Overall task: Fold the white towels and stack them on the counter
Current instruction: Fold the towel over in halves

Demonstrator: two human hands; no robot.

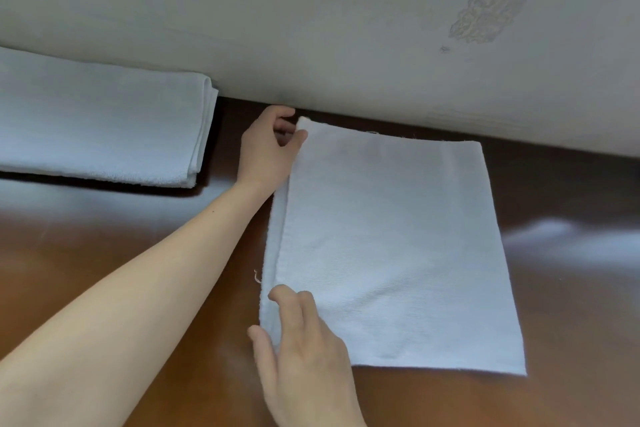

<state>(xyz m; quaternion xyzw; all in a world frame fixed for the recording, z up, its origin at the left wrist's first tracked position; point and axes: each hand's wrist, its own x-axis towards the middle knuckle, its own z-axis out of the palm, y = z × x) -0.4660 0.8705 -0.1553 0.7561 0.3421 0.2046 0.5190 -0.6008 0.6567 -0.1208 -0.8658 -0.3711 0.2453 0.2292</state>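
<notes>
A glossy brown wooden counter [104,270] is seen set against a pale, scuffed wall [311,28]. A white towel [391,246], folded flat, is laid at the centre-right of the counter. Its far left corner is pinched by the left hand [266,149], while its near left corner is pressed under the spread fingers of the right hand [304,350]. A stack of folded towels [100,125] is kept at far left beside the wall.

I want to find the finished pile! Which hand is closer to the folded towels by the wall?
Left. The left hand pinches the flat towel's far corner, just right of the folded towels. The right hand rests on its near corner, farther away.
</notes>
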